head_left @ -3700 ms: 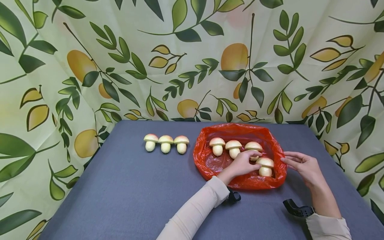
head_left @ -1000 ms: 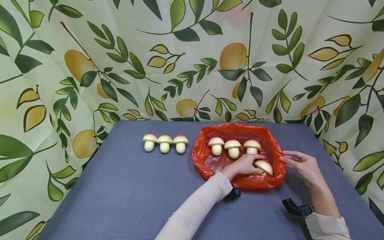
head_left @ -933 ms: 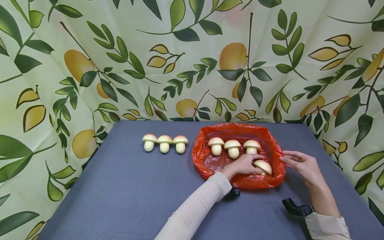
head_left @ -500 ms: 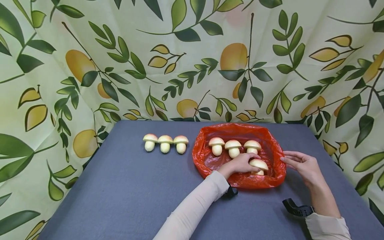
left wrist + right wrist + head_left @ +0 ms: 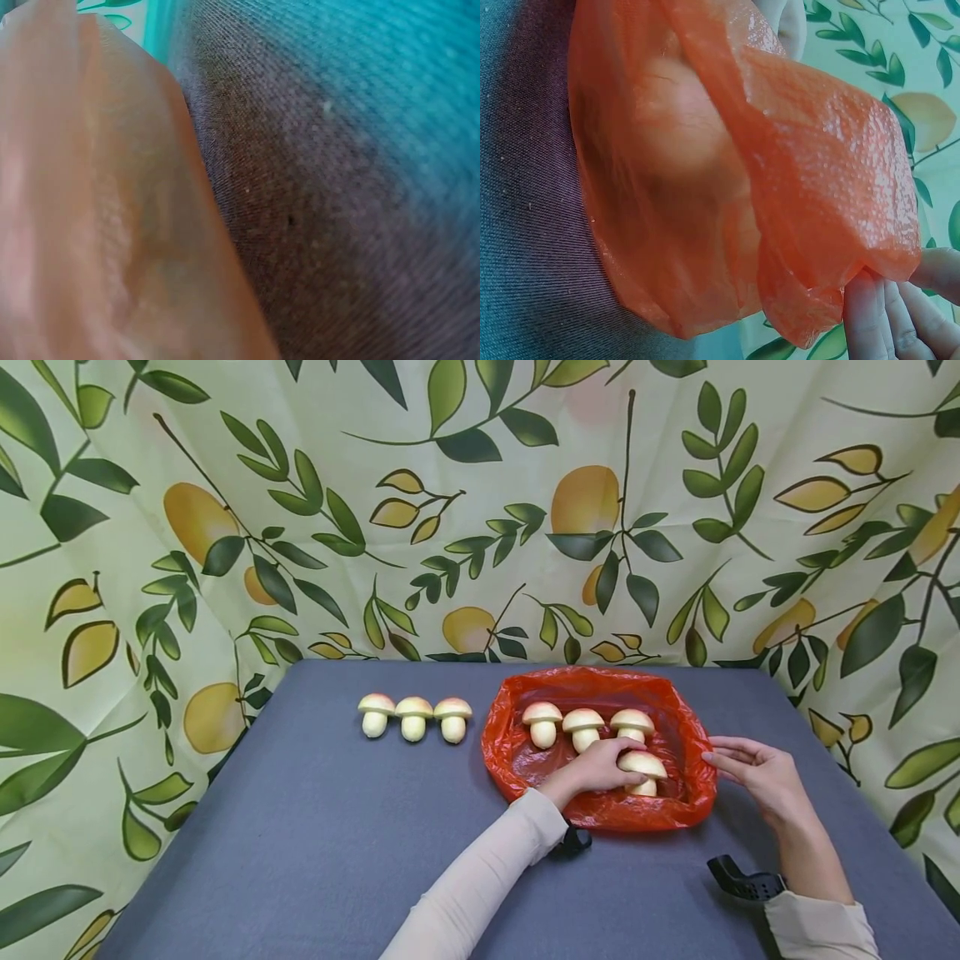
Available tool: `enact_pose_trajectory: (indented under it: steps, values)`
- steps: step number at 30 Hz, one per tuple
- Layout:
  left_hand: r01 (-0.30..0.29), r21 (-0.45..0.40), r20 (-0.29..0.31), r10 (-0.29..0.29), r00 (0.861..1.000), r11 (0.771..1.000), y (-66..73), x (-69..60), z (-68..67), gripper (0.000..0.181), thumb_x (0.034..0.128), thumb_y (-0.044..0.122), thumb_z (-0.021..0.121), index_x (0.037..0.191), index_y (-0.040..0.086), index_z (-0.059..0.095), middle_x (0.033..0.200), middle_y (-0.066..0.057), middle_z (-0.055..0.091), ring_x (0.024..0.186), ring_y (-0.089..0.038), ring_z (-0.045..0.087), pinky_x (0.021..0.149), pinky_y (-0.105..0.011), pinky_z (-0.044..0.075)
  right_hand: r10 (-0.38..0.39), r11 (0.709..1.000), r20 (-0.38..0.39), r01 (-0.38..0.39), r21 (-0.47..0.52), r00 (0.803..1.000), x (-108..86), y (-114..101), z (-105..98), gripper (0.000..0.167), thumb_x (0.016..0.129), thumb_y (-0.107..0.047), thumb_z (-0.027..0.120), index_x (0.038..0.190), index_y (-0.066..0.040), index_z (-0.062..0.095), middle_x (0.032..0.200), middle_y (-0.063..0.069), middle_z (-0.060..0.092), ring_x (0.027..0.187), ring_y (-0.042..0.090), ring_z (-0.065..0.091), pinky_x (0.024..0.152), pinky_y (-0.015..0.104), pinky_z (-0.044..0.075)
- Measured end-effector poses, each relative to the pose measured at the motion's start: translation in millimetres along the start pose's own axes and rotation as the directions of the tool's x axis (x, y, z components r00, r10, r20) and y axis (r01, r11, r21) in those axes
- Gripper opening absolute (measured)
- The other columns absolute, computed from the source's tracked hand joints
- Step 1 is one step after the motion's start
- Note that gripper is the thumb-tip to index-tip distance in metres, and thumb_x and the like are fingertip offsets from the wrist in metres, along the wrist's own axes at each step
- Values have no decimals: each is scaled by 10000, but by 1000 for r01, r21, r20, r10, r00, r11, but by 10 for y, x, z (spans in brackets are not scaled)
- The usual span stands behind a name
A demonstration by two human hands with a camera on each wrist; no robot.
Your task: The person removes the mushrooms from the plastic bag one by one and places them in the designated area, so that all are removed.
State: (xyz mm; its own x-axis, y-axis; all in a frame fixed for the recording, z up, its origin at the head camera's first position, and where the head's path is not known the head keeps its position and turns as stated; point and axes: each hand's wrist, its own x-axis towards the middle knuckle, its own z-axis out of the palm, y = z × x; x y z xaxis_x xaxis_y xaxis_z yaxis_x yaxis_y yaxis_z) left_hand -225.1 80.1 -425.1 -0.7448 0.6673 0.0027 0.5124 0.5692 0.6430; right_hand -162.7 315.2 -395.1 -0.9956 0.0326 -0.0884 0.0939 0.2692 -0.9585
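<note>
My left hand (image 5: 592,768) reaches inside the red plastic bag (image 5: 501,710) and holds a toy mushroom (image 5: 642,765) by its left side. This mushroom has a pale cap with a reddish top and stands upright near the bag's front wall. Behind it, a row of three more mushrooms (image 5: 542,723) rests in the bag; the hand partly covers some of their stems. At the bag's right rim, my right hand (image 5: 763,781) pinches the plastic. The right wrist view shows its fingers (image 5: 866,315) on a fold of the bag. Only blurred skin fills the left wrist view's left side.
Three similar mushrooms (image 5: 414,719) stand in a tight row on the grey table (image 5: 315,827), left of the bag. A leaf-patterned cloth (image 5: 480,510) hangs behind the table. Black wrist devices (image 5: 744,881) sit on both arms.
The front mushroom has shifted left inside the bag, with my left hand holding it. It tilted about a second ago and is upright now. My right hand has kept its place on the rim.
</note>
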Motion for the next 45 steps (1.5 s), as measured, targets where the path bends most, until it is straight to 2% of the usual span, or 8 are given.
enact_pose_trajectory:
  steps: [7,16,23,27,33,39,42,45]
  values:
    - [-11,-51,-31,9,999,999,-1,-46,-90,521,915,305,653,1384,137,503,1304,-30,626,1062,-75,587,933,-123,444,-3,1000,6,3,11,1000,1,-6,-2,211,896,-191,681,879,-401,682,784,-264,698,738,-78,659,664,142,562]
    - [-54,-116,-106,42,993,992,-1,-146,-223,506,916,298,652,1377,147,508,1244,-39,643,951,-46,559,864,-110,441,3,999,4,-3,-33,1000,1,1,-7,186,910,-230,664,894,-415,665,792,-284,686,750,-87,652,669,129,556]
    - [-30,-140,-146,9,989,990,28,-200,-296,522,907,294,664,1379,140,504,1288,-48,637,1048,-69,593,934,-133,456,1,999,1,-1,-41,1000,5,5,-2,181,911,-236,661,896,-417,661,793,-287,682,754,-91,649,678,131,558]
    - [-44,-146,-163,20,986,988,44,-253,-344,512,901,267,676,1369,133,519,1256,-65,646,968,-86,552,882,-112,432,8,999,3,-8,-42,1000,8,8,-2,172,914,-243,658,902,-415,664,793,-288,682,756,-91,649,681,131,558]
    - [-55,-228,-157,19,987,972,45,-365,-396,510,900,231,679,1371,118,519,1278,-73,619,947,-55,524,819,-81,427,6,1000,17,-6,3,1000,9,9,-5,188,912,-210,659,900,-397,682,795,-265,697,750,-75,660,672,128,557]
    - [-71,-329,-171,15,985,942,36,-485,-444,504,887,176,690,1359,104,528,1285,-93,608,1055,-110,590,906,-165,491,10,1000,20,-10,-2,1000,6,9,-3,188,914,-213,656,903,-399,684,797,-268,696,756,-79,656,669,124,553]
    - [-72,-343,-181,9,983,937,12,-555,-470,503,884,170,692,1356,109,527,1309,-90,596,1088,-149,596,925,-189,494,14,1000,17,-13,-19,1000,7,8,1,180,914,-226,657,905,-405,680,796,-278,691,759,-85,652,672,123,552]
    - [-77,-326,-195,12,981,942,-20,-622,-493,502,885,164,690,1355,102,525,1332,-87,591,1027,-131,560,872,-166,472,14,1000,10,-13,-12,1000,12,6,5,185,906,-218,668,895,-402,681,791,-274,691,752,-80,654,671,131,557]
